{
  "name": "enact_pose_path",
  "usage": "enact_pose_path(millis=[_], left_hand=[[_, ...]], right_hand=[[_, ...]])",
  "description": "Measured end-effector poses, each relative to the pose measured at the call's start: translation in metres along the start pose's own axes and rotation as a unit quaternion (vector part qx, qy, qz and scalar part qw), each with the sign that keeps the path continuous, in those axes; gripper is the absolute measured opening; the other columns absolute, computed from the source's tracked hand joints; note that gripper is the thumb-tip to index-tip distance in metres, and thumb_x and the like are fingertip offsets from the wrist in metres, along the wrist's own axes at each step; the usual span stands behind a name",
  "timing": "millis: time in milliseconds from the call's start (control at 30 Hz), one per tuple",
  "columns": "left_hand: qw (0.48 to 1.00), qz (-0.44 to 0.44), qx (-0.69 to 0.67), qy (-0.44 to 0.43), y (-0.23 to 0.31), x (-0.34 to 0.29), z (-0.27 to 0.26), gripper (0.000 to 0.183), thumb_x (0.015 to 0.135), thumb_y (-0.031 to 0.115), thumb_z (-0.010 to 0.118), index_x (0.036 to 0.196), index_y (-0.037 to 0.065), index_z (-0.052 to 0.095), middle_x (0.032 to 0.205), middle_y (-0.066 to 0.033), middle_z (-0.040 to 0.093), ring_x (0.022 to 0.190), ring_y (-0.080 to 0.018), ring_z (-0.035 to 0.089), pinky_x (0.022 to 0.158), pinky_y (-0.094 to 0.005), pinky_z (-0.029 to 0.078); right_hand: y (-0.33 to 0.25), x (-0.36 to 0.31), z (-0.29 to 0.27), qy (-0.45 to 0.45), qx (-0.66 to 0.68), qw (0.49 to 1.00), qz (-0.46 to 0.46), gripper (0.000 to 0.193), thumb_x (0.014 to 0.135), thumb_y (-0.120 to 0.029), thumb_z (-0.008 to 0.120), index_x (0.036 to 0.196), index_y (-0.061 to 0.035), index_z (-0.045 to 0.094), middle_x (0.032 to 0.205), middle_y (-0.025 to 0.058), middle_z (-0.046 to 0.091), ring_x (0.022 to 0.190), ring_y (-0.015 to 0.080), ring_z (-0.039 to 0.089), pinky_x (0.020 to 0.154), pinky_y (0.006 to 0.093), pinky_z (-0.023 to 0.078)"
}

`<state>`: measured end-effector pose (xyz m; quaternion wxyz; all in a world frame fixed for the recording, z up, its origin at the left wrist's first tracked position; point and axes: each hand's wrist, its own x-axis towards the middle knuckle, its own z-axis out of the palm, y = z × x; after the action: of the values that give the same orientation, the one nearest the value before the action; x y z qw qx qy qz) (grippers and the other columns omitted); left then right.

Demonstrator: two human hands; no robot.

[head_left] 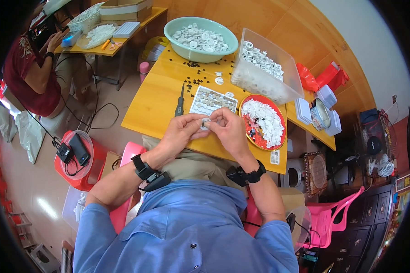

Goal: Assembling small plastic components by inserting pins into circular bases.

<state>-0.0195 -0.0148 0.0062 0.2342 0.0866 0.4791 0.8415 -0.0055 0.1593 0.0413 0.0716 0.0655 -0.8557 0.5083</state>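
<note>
A small round white plastic part (205,123) is pinched between my two hands over the near edge of the yellow table. My left hand (183,131) grips it from the left, and my right hand (231,132) has its fingertips on the other side. Just beyond them lies a white tray (198,109) with rows of small round metallic pieces. To its left is a dark screwdriver (180,101). Close to my right hand stands a red round tray (283,119) heaped with small white plastic pieces (265,119); some red and black shows among them.
A mint-green basin (172,40) of white parts and a clear bin (264,84) with more stand at the back. Small black pieces (195,83) are scattered across the table (155,98). At the far left, another person (34,77) sits by a second table (148,20).
</note>
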Motion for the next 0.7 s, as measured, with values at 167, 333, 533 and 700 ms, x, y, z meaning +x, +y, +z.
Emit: enact_pose_path(millis=[167,333,533,700], left_hand=[[1.0,-0.018,0.014,-0.015,0.001,-0.001,0.002,0.028,0.104,0.009,0.047,0.125,-0.007,0.056,0.114,-0.012,0.065,0.1,-0.0162,0.067,0.089,-0.0245,0.056],[0.999,-0.025,0.015,-0.018,0.005,-0.002,0.003,0.029,0.104,0.011,0.049,0.125,-0.007,0.056,0.113,-0.0117,0.065,0.1,-0.0158,0.067,0.089,-0.024,0.055],[0.999,-0.035,-0.038,-0.014,0.006,0.001,0.004,0.029,0.102,0.009,0.051,0.124,-0.008,0.057,0.117,-0.0143,0.065,0.104,-0.0181,0.067,0.092,-0.0261,0.056],[1.0,-0.012,0.025,-0.008,0.006,-0.002,0.008,0.027,0.098,0.008,0.057,0.12,-0.009,0.058,0.112,-0.0146,0.067,0.099,-0.0185,0.068,0.09,-0.027,0.056]], right_hand=[[0.004,0.001,-0.006,-0.041,0.114,0.992,0.045,0.012,0.082,-0.004,0.071,0.085,0.0009,0.061,0.073,0.0062,0.067,0.067,0.01,0.065,0.061,0.0244,0.049],[0.003,0.0,-0.005,-0.036,0.104,0.993,0.036,0.011,0.084,-0.006,0.071,0.086,0.0008,0.062,0.073,0.0046,0.067,0.064,0.0082,0.062,0.057,0.0228,0.047],[0.002,0.006,-0.023,-0.084,0.161,0.981,0.061,0.014,0.088,-0.011,0.069,0.093,0.0017,0.067,0.074,0.0028,0.067,0.058,0.0043,0.055,0.05,0.0201,0.041],[-0.003,0.003,-0.028,-0.055,0.147,0.987,0.042,0.013,0.088,-0.01,0.068,0.094,0.0021,0.068,0.074,0.0021,0.067,0.058,0.0043,0.055,0.05,0.0201,0.041]])
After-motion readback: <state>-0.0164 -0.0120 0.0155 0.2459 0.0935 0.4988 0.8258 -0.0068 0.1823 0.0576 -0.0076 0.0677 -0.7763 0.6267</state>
